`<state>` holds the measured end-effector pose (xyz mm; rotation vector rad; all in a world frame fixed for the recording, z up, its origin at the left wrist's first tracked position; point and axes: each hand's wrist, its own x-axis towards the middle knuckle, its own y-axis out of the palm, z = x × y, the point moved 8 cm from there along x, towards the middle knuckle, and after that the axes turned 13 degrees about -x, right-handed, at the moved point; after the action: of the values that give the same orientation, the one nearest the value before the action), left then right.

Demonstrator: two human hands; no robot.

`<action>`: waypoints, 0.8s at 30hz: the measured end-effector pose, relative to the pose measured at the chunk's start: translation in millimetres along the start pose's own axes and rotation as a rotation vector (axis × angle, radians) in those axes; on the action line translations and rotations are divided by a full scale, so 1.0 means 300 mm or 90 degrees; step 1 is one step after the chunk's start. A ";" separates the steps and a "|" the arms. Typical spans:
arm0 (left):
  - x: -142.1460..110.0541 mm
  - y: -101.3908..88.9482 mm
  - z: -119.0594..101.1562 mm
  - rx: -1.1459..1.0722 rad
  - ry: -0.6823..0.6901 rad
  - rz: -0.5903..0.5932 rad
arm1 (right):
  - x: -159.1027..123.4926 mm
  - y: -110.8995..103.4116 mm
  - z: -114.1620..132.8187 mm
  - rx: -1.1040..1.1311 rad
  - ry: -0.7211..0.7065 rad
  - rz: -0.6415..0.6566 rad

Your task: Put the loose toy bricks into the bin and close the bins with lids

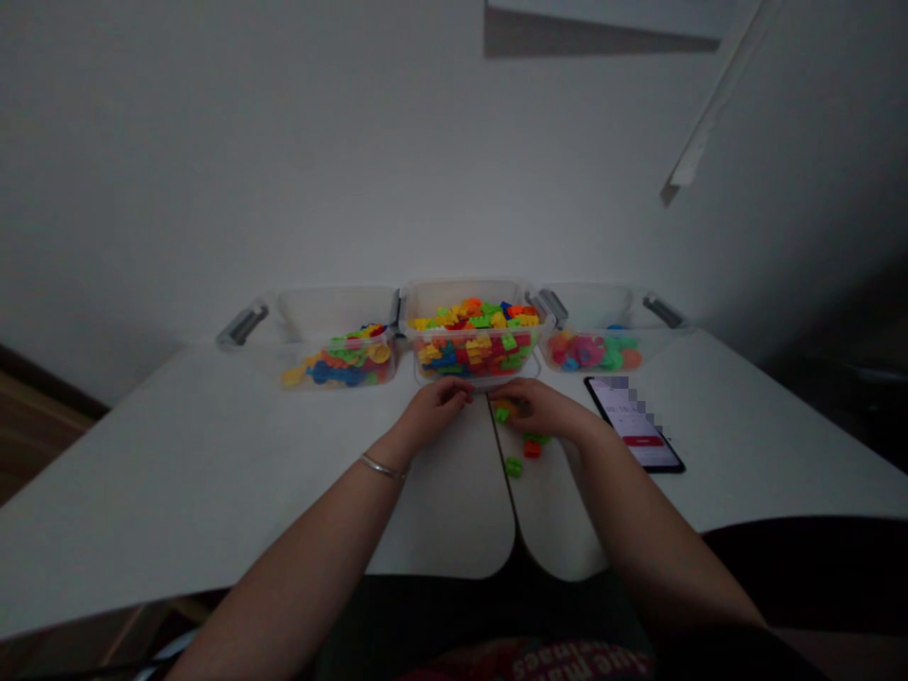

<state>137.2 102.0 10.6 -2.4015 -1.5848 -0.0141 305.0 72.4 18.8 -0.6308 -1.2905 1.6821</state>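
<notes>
While both hands rest low on the white table (213,454), the right hand (539,409) curls its fingers around a green brick (502,414) near the bottom middle of the picture, but it is hard to tell if they hold it. An orange brick (532,449) and another green brick (514,466) lie just below. The left hand (436,411) bends its fingers close to the clear middle bin (474,293), and they may be empty. The bricks look light and stiff, so pinching one by its sides seems best. A phone (635,426) lies to the right.
</notes>
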 end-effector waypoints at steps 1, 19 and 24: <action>-0.001 0.000 -0.002 -0.003 0.001 0.000 | 0.001 0.002 0.006 -0.006 -0.008 0.001; -0.024 0.068 0.041 -0.552 -0.206 0.035 | 0.004 -0.059 0.085 0.308 0.011 -0.330; -0.039 0.087 0.011 -0.622 -0.210 0.105 | -0.005 -0.050 0.132 0.302 -0.030 -0.317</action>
<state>155.6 82.6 0.2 -3.4100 -1.7687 -0.4899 278.7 52.9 45.6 0.0172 -0.9261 1.5031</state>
